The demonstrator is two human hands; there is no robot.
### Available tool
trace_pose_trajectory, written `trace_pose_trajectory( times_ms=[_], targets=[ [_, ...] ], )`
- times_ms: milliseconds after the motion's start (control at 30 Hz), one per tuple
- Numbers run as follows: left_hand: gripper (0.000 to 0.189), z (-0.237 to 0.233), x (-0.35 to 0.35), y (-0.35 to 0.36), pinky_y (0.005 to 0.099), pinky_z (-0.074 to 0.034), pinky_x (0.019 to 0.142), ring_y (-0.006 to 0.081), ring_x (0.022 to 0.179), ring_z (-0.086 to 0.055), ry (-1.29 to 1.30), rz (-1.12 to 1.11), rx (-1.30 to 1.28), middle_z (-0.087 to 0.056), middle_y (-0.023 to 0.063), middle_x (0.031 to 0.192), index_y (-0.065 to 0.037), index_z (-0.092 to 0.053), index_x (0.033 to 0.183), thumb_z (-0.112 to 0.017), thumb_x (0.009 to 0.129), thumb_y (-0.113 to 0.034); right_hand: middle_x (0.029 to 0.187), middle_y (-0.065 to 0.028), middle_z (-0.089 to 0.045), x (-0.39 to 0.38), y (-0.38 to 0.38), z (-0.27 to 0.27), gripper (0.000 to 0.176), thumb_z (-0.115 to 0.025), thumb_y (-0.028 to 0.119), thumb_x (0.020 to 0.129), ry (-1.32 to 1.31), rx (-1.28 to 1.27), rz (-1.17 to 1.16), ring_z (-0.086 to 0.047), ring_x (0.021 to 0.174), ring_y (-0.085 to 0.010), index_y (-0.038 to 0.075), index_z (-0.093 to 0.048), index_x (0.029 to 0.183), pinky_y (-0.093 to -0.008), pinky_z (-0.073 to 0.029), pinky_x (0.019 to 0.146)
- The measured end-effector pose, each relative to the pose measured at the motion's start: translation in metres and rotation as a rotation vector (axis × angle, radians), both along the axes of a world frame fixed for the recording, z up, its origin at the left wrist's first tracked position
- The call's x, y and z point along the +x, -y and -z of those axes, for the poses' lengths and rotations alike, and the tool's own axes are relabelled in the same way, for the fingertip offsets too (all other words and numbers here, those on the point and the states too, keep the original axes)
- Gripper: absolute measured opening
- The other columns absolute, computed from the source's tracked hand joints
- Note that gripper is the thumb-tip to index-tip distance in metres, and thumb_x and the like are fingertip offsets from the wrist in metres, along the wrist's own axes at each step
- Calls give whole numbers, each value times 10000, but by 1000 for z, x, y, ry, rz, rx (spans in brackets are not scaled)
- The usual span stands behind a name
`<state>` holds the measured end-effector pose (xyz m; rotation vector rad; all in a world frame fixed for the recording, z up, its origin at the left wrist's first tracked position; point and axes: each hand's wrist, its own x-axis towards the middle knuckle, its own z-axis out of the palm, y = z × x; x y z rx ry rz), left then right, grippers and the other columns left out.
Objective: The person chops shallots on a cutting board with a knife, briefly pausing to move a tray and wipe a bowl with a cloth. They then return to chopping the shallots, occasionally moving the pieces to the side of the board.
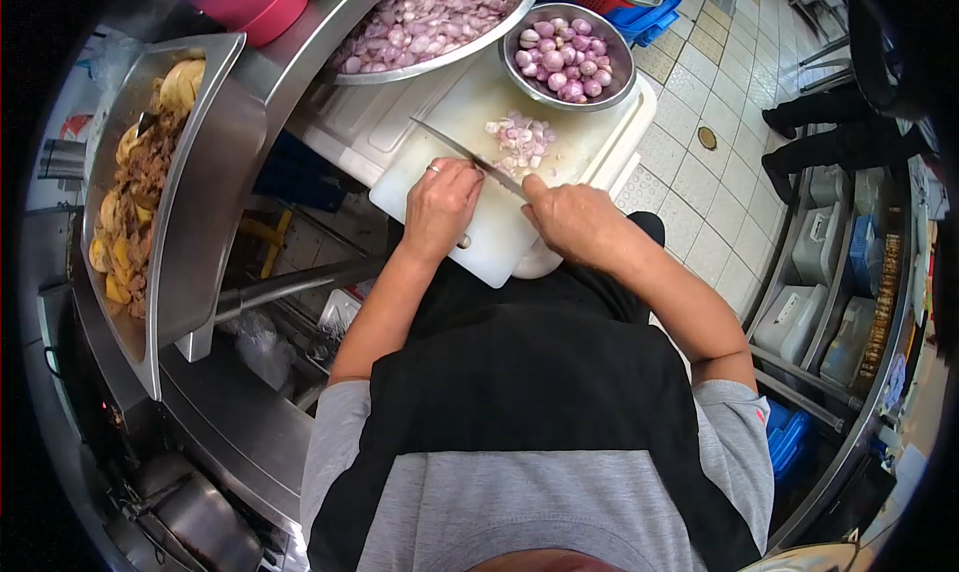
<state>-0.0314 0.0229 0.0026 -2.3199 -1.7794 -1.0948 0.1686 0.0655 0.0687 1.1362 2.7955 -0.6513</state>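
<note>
My right hand (574, 222) is closed around the handle of a knife (455, 146), whose blade points to the upper left across the white cutting board (489, 257). My left hand (442, 210), with a ring on one finger, has its fingers curled and pressed together against the blade. Whatever those fingers hold is hidden under them. A small pale round piece (464, 241) lies by the left hand's thumb side. Just beyond the blade is a little pile of chopped shallots (521, 140). A metal bowl of whole peeled shallots (567, 57) stands at the board's far end.
Behind the board, a large metal bowl (432, 70) holds many cut shallots. A deep steel pan (190, 232) of cooked food stands on the left counter. Shelves with plastic containers (794, 322) line the right side. Another person's legs (849, 132) show on the tiled floor.
</note>
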Motion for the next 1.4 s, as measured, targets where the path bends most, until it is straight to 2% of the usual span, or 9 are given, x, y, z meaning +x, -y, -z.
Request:
trace_pose_trajectory(
  times_ms=[400, 567, 700, 833, 933, 1033, 1233, 1367, 1400],
  targets=[
    [148, -90, 1, -29, 367, -520, 757, 298, 823, -652, 60, 28, 180, -681, 131, 925, -17, -671, 923, -705, 784, 22, 729, -171, -649, -5, -8, 35, 282, -551, 221, 898, -150, 260, -28, -664, 603, -335, 12, -545, 1087, -447, -520, 498],
    [133, -136, 60, -137, 324, -521, 737, 208, 827, -663, 432, 220, -42, -682, 103, 937, 4, -666, 955, -676, 825, -24, 917, -214, -634, 6, -25, 37, 323, -518, 189, 939, -225, 199, -21, -682, 734, -336, -6, -556, 1194, -465, -543, 553],
    [313, -86, 85, -300, 325, -520, 829, 222, 882, -670, 621, 179, -259, -662, 165, 979, -25, -709, 1059, -729, 777, -160, 993, -136, -673, 69, -102, 15, 283, -635, 326, 890, -682, 232, 304, -667, 889, -327, 92, -663, 1048, -439, -548, 747],
    [390, -65, 100, -397, 393, -487, 935, 345, 1047, -630, 331, -84, -411, -625, 239, 1176, -50, -718, 1097, -711, 751, -230, 871, -175, -687, 142, -259, 41, 304, -637, 310, 898, -826, 191, 675, -686, 762, -286, 59, -661, 1069, -405, -531, 716],
    [339, -54, 104, -438, 415, -471, 976, 366, 1137, -589, 102, -138, -412, -610, 247, 1196, -35, -719, 1079, -673, 780, -187, 816, -128, -679, 162, -353, 38, 554, -603, 411, 922, -933, -178, 994, -661, 607, -203, 18, -525, 1304, -351, -518, 485],
    [299, -42, 96, -487, 445, -446, 1021, 387, 1198, -545, -177, -207, -391, -567, 244, 1265, -17, -713, 1075, -619, 814, -130, 1279, -149, -523, 163, -426, 41, 836, -631, 508, 862, -1115, -407, 1114, -602, 733, -196, 76, -289, 1491, -352, -501, 531],
    [441, -30, 71, -552, 468, -345, 1125, 423, 1398, -326, -255, -375, -403, -305, 211, 1536, -19, -586, 1301, -539, 872, -108, 1329, -137, -495, 147, -473, 78, 854, -658, 325, 819, -1064, -554, 1162, -587, 901, -220, 84, -234, 1520, -374, -505, 562],
    [484, -4, 50, -607, 466, -308, 1149, 401, 1442, -250, -469, -366, -753, -194, 190, 1588, -80, -540, 1370, -517, 891, -138, 915, -101, -642, 134, -481, 95, 426, -634, 154, 805, -998, -586, 1047, -605, 701, -228, 3, -555, 1196, -385, -469, 470],
    [470, -21, 64, -587, 480, -362, 1111, 396, 1384, -368, -377, -410, -723, -356, 210, 1513, -87, -560, 1351, -527, 883, -129, 794, -75, -639, 129, -476, 94, 220, -599, 104, 811, -1197, -623, 1105, -588, 680, -193, 8, -611, 1009, -354, -451, 504]
  ],
)
